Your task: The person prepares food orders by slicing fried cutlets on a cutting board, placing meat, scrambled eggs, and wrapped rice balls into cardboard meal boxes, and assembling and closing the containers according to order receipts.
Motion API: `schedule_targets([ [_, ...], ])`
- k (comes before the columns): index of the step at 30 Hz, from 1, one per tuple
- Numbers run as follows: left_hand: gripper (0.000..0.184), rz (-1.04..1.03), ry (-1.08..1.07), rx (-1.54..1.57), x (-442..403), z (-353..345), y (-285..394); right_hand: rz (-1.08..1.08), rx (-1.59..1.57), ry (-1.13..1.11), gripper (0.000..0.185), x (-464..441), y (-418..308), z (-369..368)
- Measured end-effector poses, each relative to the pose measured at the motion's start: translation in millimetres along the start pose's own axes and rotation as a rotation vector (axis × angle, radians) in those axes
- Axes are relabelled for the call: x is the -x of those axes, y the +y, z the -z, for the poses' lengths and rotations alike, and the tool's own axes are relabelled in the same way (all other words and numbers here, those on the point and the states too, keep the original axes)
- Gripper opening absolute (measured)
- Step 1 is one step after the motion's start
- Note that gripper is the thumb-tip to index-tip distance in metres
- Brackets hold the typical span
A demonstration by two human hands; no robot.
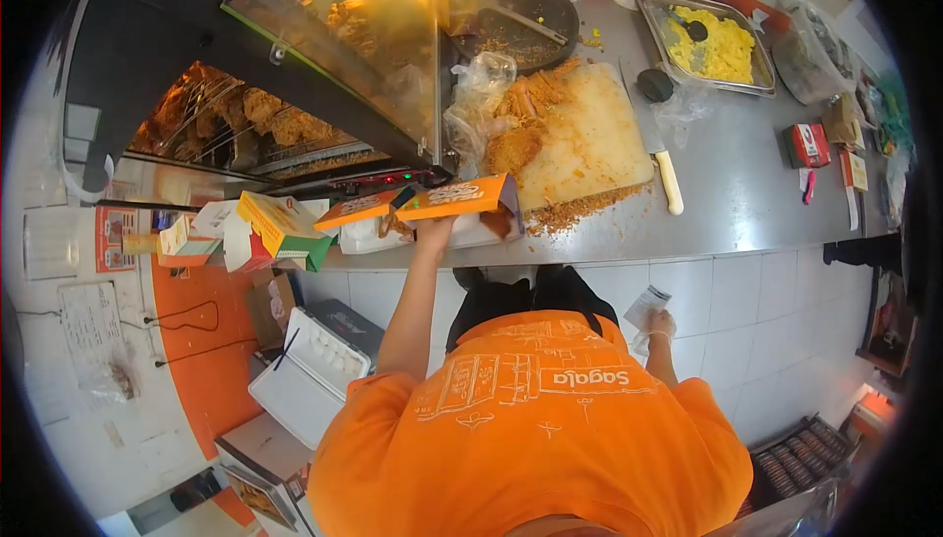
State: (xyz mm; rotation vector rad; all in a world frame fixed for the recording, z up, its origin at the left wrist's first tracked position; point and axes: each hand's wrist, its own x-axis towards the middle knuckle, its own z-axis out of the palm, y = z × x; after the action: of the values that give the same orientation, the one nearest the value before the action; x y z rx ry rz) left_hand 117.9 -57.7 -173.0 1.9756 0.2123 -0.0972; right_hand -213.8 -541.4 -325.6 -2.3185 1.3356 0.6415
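My left hand (432, 232) reaches to the counter's front edge and grips an orange cardboard box (454, 197) with white lettering; its fingers are partly hidden by the box. Brown fried food shows at the box's right end. A second orange box (359, 210) lies just left of it. My right hand (660, 324), in a clear plastic glove, hangs low at my right side, closed on a small printed packet (648, 302). Beyond the boxes, breaded fried chicken (516, 149) lies on a crumb-covered cutting board (589, 134).
A knife (670, 183) lies right of the board. A metal tray (766, 85) of yellow food and a dark pan (535, 41) stand at the back. The lit warming cabinet (334, 65) rises at left, near folded cartons (280, 227). A red box (809, 146) sits at right.
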Motion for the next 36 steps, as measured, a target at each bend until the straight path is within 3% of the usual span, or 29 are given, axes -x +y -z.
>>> schedule_targets([
  [2, 0.042, 0.135, 0.054, 0.19, 1.2, -15.5, 6.3, 0.026, 0.005, 0.009, 0.05, -9.8, -4.6, 4.6],
  [5, 0.039, -0.244, 0.049, -0.563, -14.5, -17.2, -15.7, 0.036, -0.046, 0.022, 0.05, -17.6, -12.9, 16.7],
  [8, 0.041, -0.261, 0.151, -0.722, 2.6, -16.8, 5.9, 0.035, -0.12, 0.027, 0.049, -18.5, -19.4, 22.1],
  [11, 0.043, -0.263, 0.126, -0.446, 13.8, -19.0, 2.9, 0.233, 0.043, 0.083, 0.048, -16.4, -11.9, 14.7],
  [14, 0.042, -0.401, 0.133, -0.917, 25.8, -17.4, 13.2, 0.024, -0.199, 0.189, 0.043, 4.4, -30.9, 25.1],
  [17, 0.041, -0.376, 0.139, -1.002, 28.3, -5.8, 29.5, 0.136, -0.308, 0.331, 0.035, 25.2, -58.2, 48.4],
  [20, 0.038, -0.375, -0.096, -0.654, 56.3, 14.6, 77.0, 0.369, -0.679, 0.452, 0.025, 85.4, -130.4, 109.1],
  [22, 0.035, -0.38, -0.294, -0.517, 87.5, 30.0, 103.9, 0.459, -1.049, 0.256, 0.02, 146.0, -197.6, 156.3],
  [23, 0.036, -0.296, -0.443, -0.287, 98.6, 34.4, 114.1, 0.502, -1.231, 0.15, 0.018, 168.6, -223.7, 167.3],
  [24, 0.037, -0.204, -0.584, -0.052, 108.0, 35.8, 123.3, 0.541, -1.157, -0.061, 0.018, 179.8, -236.8, 167.1],
  [25, 0.041, -0.199, -0.573, 0.086, 114.8, 36.3, 134.4, 0.581, -1.072, -0.27, 0.019, 192.6, -253.4, 169.6],
  [26, 0.045, -0.195, -0.558, 0.227, 120.4, 35.8, 145.0, 0.823, -0.975, -0.357, 0.016, 207.7, -277.8, 169.7],
  [27, 0.05, -0.188, -0.538, 0.37, 123.4, 37.4, 148.1, 0.923, -1.092, -0.456, 0.014, 227.2, -305.2, 153.2],
  [29, 0.061, -0.205, -0.405, 0.435, 121.1, 46.3, 134.3, 1.112, -0.636, -0.534, 0.015, 251.4, -339.5, 156.6],
  [30, 0.067, -0.213, -0.335, 0.467, 118.0, 52.9, 124.9, 1.136, -0.629, -0.501, 0.016, 264.9, -350.0, 158.6],
  [32, 0.057, -0.314, 0.028, 0.504, 115.3, 77.9, 103.4, 1.181, -0.619, -0.43, 0.019, 286.5, -368.8, 159.8],
  [33, 0.05, -0.345, 0.198, 0.488, 113.2, 98.1, 90.3, 0.981, -0.629, -0.262, 0.025, 294.2, -369.8, 154.2],
  [35, 0.037, -0.419, 0.504, -0.236, 106.9, 150.3, 27.1, 0.94, -0.713, 0.077, 0.026, 261.7, -362.9, 108.9],
  [36, 0.036, -0.28, 0.385, -0.35, 105.8, 181.4, -7.5, 0.912, -0.751, 0.248, 0.028, 244.4, -360.8, 90.7],
])
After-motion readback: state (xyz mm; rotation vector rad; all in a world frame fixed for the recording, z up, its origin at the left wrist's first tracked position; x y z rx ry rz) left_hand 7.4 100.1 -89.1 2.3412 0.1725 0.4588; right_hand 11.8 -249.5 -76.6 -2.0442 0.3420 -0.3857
